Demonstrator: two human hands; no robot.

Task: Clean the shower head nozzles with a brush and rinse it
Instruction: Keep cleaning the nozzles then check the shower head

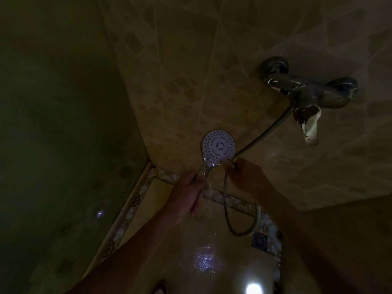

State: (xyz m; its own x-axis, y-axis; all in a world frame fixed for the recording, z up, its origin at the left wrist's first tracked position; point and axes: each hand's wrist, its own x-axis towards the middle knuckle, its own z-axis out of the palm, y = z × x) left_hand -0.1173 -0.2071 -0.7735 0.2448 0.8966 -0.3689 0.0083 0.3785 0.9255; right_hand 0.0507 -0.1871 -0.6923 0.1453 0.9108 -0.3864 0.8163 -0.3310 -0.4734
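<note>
The round white shower head [218, 146] faces me in the middle of the dim head view, its dotted nozzle plate turned up. My left hand [187, 193] grips its chrome handle just below the head. Water runs down from the handle onto the wet floor [203, 262]. My right hand [246, 177] is just right of the head's lower edge, fingers curled around the metal hose [263, 132] or something small. No brush can be made out in the dark.
The chrome wall mixer [307, 90] sits upper right on the tiled wall, with a white lever [310, 129] hanging under it. The hose loops down to the floor [241, 232]. A square floor drain [259, 239] lies at right. A shower wall [63, 124] stands left.
</note>
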